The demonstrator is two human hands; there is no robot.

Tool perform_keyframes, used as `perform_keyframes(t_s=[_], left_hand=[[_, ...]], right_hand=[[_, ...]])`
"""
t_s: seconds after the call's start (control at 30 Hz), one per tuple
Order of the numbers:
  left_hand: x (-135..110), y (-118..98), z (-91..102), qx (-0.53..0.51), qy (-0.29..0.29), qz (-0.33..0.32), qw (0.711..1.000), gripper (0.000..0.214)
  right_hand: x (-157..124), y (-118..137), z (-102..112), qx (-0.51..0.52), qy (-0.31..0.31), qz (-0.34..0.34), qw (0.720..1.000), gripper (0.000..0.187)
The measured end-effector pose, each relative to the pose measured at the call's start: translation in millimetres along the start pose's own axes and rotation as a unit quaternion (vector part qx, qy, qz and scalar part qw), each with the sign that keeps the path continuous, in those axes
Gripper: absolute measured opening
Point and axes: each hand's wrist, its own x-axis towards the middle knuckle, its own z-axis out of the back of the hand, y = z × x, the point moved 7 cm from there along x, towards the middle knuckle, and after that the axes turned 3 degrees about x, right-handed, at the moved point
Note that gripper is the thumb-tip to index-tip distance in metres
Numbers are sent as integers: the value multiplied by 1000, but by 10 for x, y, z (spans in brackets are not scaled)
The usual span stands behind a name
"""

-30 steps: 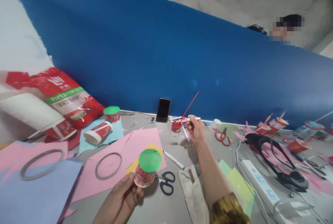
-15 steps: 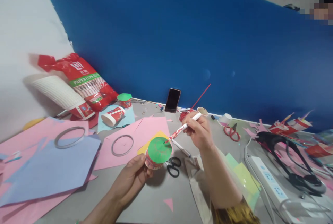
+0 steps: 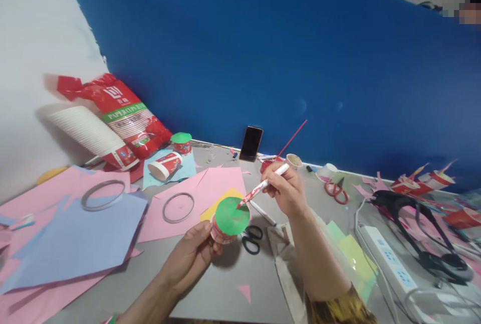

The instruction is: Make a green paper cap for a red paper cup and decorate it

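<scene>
My left hand (image 3: 190,259) is closed round a small red paper cup (image 3: 219,234) capped with a green paper disc (image 3: 232,215), tilted toward me. My right hand (image 3: 287,193) pinches a white paintbrush (image 3: 263,185) smeared with red; its tip touches the green disc. Just behind the right hand stand a small red paint pot (image 3: 265,165) and a little cup (image 3: 293,160).
Pink (image 3: 203,193) and lilac (image 3: 71,244) paper sheets with two wire rings lie at left. Black scissors (image 3: 251,238), a phone (image 3: 251,143) leaning on the blue wall, a red bag of paper cups (image 3: 120,113), red scissors (image 3: 334,188), a power strip (image 3: 387,261) and a black glue gun (image 3: 398,203) surround me.
My right hand came back from the paint pot with the brush and set its tip on the green disc. My left hand tilted the cup toward the brush. The view swung left.
</scene>
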Motion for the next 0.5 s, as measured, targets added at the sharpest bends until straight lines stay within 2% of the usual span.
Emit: perform_keyframes(t_s=[0.1,0.27,0.5], left_hand=[[-4,0,9,4,-3,-2,1000,27],[-6,-14,-14,14,9,-7,1000,29],[-22,-26,-37,8,11,-7,1000,29]], right_hand=[[10,6,19,-2,-14,3,1000,29],[-1,3,-19,7,9,-1,1000,28],[-12,24,-14,-5,9,6,1000,26]])
